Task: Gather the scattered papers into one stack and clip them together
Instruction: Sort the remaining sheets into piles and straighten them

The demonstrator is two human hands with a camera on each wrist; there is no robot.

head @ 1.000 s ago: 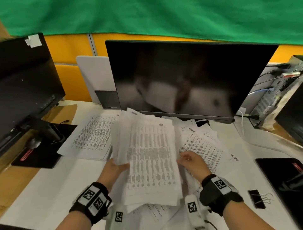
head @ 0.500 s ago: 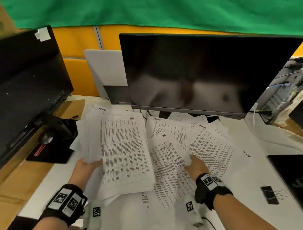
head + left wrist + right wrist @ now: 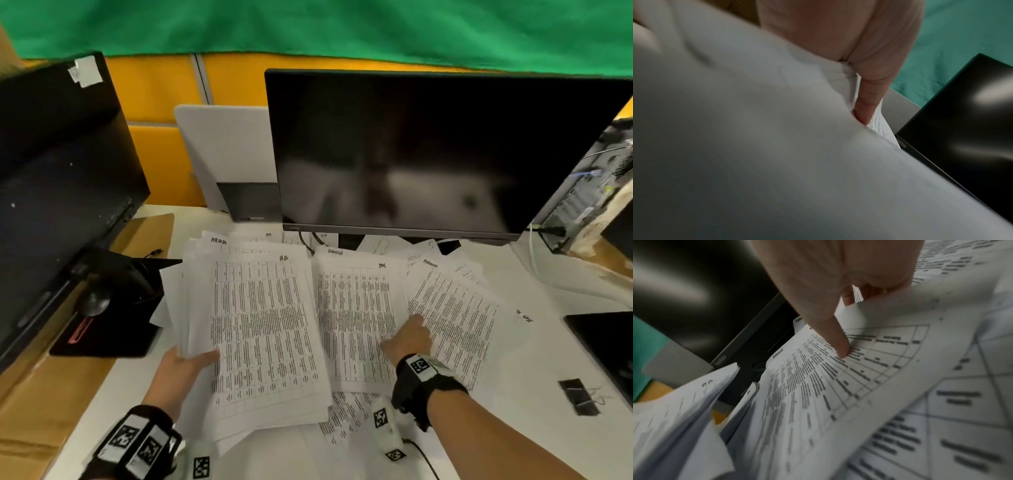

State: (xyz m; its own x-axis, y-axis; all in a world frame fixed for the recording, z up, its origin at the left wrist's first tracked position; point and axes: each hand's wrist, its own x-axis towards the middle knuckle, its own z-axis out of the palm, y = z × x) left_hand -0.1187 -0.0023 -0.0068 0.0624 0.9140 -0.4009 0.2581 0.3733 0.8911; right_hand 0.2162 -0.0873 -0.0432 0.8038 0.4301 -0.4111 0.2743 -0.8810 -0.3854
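My left hand (image 3: 181, 368) grips the stack (image 3: 263, 335); my right hand (image 3: 409, 339) pinches a sheet (image 3: 356, 318) mid-desk.

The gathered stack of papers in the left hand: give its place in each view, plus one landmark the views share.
Head: the gathered stack lies left of centre, its left edge gripped by the left hand.
Left wrist: its blank underside fills most of the picture, under the thumb.
Right wrist: lower left corner, seen edge-on.
Shared landmark: the large black monitor.
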